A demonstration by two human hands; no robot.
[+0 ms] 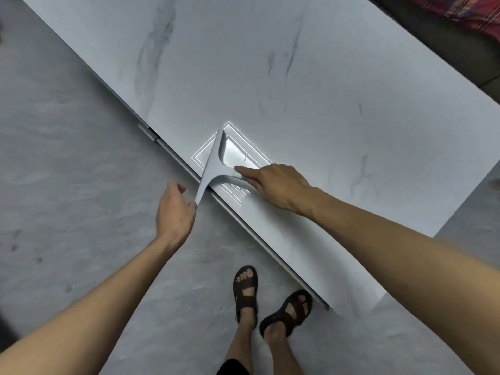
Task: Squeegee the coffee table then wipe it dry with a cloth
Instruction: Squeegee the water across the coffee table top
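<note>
The squeegee step was in hand. The pale grey T-shaped plastic squeegee (213, 163) lay at the near edge of the white marble-look coffee table (311, 85), its blade's lower tip overhanging toward seven o'clock. The right hand (278, 185) gripped the handle, forefinger stretched along it; the left hand (176, 209) hung loosely curled at that tip — holding nothing, it seemed. Next, probably, the blade needed resetting for another pull. No cloth showed.

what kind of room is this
Probably a home living room: a low white marble-look coffee table stands on a grey mottled floor, with what looks like a dark sofa edge and a red patterned fabric behind it.
</note>
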